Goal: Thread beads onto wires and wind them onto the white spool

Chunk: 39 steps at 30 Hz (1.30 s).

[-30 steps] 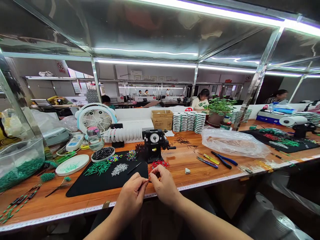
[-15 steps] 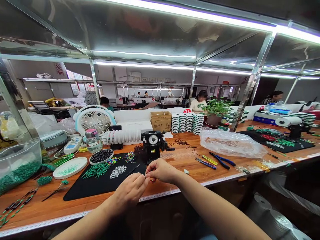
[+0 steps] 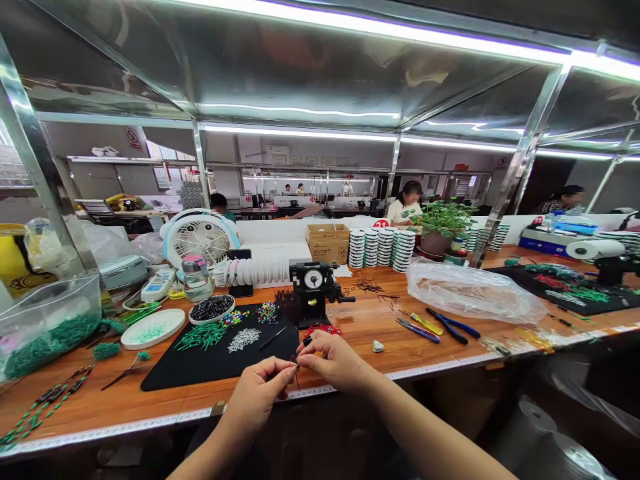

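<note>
My left hand (image 3: 261, 392) pinches a thin dark cord (image 3: 299, 381) at the table's front edge, thumb and forefinger closed. Close against it, my right hand (image 3: 334, 361) has its fingertips together on the same cord, and a bit of red shows between the hands. Some small black piece is visible at the right fingers, too small to name. Just behind the right hand lies a heap of red beaded strands (image 3: 325, 329). A black hand-cranked counter machine (image 3: 311, 293) stands beyond. The black mat (image 3: 200, 373) to the left carries silver beads (image 3: 244, 341), green tube beads (image 3: 201, 337) and a thin dark tool (image 3: 273, 337).
Black beads fill a bowl (image 3: 213, 309) beside a white plate (image 3: 153, 329). Pliers (image 3: 453, 325), tweezers (image 3: 417, 331) and a yellow-handled tool (image 3: 427, 323) lie right. A plastic bag (image 3: 470, 290), plant (image 3: 443, 223), spool stacks (image 3: 377, 249) and fan (image 3: 200, 240) stand farther back.
My hands have turned and moved slightly apart, showing the cord between the fingertips. Red strands now show behind my right hand. The whole view has shifted a little.
</note>
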Available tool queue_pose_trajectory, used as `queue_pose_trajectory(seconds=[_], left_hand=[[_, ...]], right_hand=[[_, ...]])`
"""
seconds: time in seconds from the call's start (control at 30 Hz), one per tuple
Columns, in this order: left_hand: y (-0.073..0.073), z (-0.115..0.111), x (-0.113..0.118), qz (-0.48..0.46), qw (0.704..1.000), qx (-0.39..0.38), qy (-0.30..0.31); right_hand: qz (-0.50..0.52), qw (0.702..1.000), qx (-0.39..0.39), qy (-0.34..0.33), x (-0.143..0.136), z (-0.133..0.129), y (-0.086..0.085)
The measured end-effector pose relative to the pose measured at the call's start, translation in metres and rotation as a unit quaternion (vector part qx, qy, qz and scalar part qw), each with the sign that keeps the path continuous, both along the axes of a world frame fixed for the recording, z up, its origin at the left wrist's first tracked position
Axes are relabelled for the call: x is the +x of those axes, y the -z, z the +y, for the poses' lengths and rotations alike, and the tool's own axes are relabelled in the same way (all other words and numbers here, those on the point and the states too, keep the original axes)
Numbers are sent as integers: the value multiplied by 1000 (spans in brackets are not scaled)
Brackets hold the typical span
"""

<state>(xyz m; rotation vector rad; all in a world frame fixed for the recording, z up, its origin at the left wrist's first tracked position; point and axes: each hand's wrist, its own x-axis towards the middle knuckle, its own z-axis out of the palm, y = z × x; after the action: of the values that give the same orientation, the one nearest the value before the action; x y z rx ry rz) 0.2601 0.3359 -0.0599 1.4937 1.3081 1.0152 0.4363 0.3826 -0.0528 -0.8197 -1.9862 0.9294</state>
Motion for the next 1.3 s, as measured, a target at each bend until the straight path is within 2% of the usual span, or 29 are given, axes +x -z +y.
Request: queue_pose_trajectory(seconds=[0.1,0.23,0.33,0.43,0.57,0.77,0.93,1.2,1.3], left_hand=[[2,0,2,-32,999,-8,1],[2,-3,9,-144,989,-41,-9],[-1,-4,17,-184,982,-38,-17],[-3,-1,22,-178,984,-24,-19],[-4,2,24,-157,988,2,-14],[-5,7,21,-124,992,36,-12],[-6,9,20,-108,993,41,-10],[-4,10,20,-99,995,29,3],[-2,12,18,-106,994,14,14]], right_hand=[[41,999,11,22,-2,-9,4],[90,990,78,75,-7,-22,5],[155,984,0,92,-9,-25,8],[216,969,-87,87,-11,-22,12],[250,955,-117,104,-13,-20,13],[244,953,-88,158,-12,-19,7],[230,950,-54,202,-6,-13,10],[221,947,-34,232,2,-9,11],[204,952,-39,223,5,-9,9]])
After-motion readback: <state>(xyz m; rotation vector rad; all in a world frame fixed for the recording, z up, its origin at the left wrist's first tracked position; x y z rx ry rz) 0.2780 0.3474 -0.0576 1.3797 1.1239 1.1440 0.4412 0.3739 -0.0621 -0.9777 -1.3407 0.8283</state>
